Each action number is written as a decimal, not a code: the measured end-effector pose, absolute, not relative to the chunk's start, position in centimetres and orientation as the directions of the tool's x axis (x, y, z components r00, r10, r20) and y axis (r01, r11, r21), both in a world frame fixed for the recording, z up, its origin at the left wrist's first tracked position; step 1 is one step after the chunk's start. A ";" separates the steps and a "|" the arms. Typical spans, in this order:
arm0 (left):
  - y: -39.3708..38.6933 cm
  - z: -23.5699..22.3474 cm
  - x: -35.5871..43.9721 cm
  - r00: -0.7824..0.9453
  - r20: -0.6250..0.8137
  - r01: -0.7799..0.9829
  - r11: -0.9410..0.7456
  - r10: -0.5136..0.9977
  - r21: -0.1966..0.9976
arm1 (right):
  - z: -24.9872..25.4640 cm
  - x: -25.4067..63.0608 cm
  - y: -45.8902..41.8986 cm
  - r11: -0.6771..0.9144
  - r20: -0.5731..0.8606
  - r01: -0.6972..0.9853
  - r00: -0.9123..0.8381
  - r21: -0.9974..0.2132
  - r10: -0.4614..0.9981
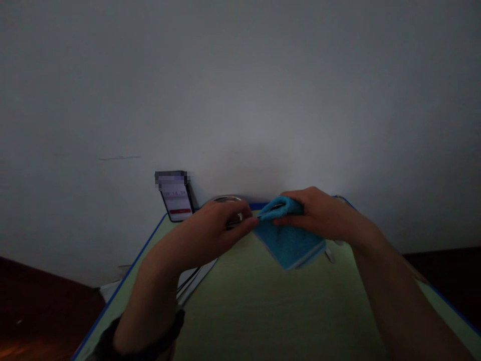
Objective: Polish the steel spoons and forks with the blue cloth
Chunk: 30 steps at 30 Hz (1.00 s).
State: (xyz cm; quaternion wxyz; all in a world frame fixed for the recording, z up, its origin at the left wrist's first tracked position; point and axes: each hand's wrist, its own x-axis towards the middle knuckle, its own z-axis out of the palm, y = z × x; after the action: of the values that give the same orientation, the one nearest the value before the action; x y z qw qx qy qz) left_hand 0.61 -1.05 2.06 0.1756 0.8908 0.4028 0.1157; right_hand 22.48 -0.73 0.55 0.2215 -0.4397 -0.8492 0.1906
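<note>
My right hand (319,213) is closed on a folded blue cloth (289,245), whose lower corner hangs down over the table. Inside the cloth's upper fold shows part of a thin, dark, shiny utensil (278,205); its kind I cannot make out. My left hand (225,225) pinches the narrow end of that utensil between thumb and fingers, just left of the cloth. Behind my left hand stands a round metal bowl (229,199), partly hidden by the fingers.
A phone (176,198) leans against the wall (240,100) at the table's back left. Long thin dark items (188,282) lie on something pale beside my left forearm. A small light-coloured piece (329,254) lies right of the cloth. Blue edging borders the green table (278,316).
</note>
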 end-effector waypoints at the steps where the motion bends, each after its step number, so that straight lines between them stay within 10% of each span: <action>1: -1.1 2.1 0.6 0.649 0.065 0.678 -0.615 0.758 0.402 | 0.5 22.5 -0.7 0.540 0.212 0.663 -0.513 -0.518 0.832; 30: -1.3 2.1 0.4 0.673 0.077 0.660 -0.645 0.735 0.386 | 0.6 22.4 -0.7 0.503 0.190 0.642 -0.494 -0.579 0.849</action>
State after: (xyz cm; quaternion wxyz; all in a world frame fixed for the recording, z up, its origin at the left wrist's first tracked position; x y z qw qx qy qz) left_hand 0.42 -1.26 2.12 0.1651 0.8996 0.3877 0.1142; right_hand 22.39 -0.65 0.61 0.2325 -0.4462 -0.8352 0.2222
